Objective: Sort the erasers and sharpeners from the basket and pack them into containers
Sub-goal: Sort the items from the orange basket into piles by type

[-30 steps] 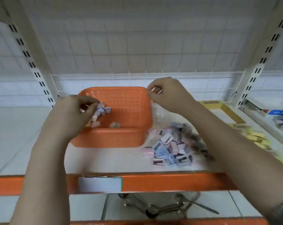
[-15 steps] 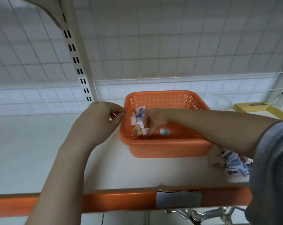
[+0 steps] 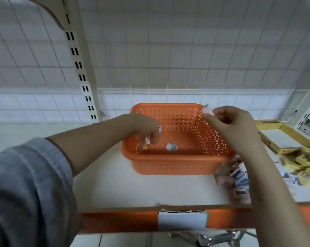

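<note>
Nearest, the orange front edge of the white shelf (image 3: 125, 191) carries a white paper label (image 3: 181, 220). On the shelf to the right lies a blurred heap of small dark-and-white boxed erasers (image 3: 238, 179), partly behind the right forearm, and beyond it a scatter of small yellow packets (image 3: 305, 164) beside an open yellow cardboard tray (image 3: 268, 141). The perforated orange plastic basket (image 3: 173, 165) stands mid-shelf. The left hand (image 3: 143, 128) reaches inside it, fingers curled round several small wrapped pieces (image 3: 147, 140). One small white-and-green piece (image 3: 171, 147) lies loose on the basket floor. The right hand (image 3: 234, 127) hangs over the basket's far right corner, pinching a small pale piece (image 3: 208, 110) between thumb and fingertips.
</note>
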`<state>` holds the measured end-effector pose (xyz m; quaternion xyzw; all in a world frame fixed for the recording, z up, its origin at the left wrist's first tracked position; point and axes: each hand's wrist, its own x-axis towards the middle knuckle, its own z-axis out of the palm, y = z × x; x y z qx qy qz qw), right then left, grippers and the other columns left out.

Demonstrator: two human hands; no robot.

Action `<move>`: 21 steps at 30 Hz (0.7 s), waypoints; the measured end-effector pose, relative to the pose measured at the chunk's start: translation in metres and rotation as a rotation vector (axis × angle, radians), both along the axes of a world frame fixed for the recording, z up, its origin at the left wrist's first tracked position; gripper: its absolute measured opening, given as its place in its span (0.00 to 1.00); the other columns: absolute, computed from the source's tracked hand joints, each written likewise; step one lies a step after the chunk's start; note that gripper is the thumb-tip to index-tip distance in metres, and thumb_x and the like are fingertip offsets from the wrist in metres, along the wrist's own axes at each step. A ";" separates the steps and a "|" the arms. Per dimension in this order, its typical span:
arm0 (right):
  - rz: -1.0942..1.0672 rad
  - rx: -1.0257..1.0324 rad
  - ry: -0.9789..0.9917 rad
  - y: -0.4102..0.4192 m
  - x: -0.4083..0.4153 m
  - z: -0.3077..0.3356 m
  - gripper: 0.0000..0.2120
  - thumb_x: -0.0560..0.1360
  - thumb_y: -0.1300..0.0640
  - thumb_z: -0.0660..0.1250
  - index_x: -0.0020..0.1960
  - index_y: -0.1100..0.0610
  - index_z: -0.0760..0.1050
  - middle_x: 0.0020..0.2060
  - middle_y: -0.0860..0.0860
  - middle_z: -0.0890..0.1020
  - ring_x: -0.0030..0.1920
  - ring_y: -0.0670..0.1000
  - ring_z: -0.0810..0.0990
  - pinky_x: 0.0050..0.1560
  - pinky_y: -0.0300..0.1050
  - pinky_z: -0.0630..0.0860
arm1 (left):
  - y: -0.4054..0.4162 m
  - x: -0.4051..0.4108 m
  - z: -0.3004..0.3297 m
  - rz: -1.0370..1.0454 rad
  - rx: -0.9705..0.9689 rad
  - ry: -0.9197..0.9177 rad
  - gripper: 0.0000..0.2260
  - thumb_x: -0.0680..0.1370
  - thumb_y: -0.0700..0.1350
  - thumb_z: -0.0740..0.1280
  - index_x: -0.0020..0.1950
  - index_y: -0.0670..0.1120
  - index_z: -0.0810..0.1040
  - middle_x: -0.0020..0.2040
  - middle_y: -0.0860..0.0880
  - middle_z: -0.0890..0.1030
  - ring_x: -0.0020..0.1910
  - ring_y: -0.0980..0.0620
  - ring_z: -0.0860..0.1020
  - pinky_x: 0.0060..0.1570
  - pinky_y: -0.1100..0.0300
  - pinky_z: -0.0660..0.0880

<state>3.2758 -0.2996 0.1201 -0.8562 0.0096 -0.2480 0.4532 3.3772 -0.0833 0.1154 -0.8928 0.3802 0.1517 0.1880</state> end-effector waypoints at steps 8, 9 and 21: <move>-0.069 0.221 -0.008 -0.007 -0.026 -0.023 0.07 0.71 0.52 0.73 0.41 0.55 0.78 0.32 0.48 0.77 0.29 0.38 0.72 0.29 0.27 0.68 | -0.011 0.009 -0.008 -0.024 0.047 0.041 0.10 0.70 0.40 0.74 0.51 0.45 0.81 0.52 0.51 0.81 0.51 0.53 0.77 0.47 0.60 0.72; -0.067 0.227 -0.011 -0.006 -0.027 -0.022 0.07 0.71 0.53 0.73 0.41 0.55 0.78 0.32 0.49 0.77 0.29 0.38 0.73 0.30 0.28 0.69 | -0.011 0.008 -0.006 -0.005 -0.002 0.053 0.09 0.70 0.40 0.74 0.49 0.45 0.80 0.50 0.50 0.81 0.50 0.53 0.77 0.47 0.60 0.73; -0.277 0.196 -0.086 -0.083 -0.057 -0.013 0.09 0.71 0.50 0.72 0.45 0.55 0.79 0.38 0.47 0.81 0.33 0.40 0.77 0.34 0.31 0.70 | -0.065 -0.066 0.041 0.094 -0.892 -0.089 0.11 0.71 0.46 0.73 0.53 0.50 0.82 0.41 0.60 0.77 0.43 0.65 0.74 0.41 0.78 0.66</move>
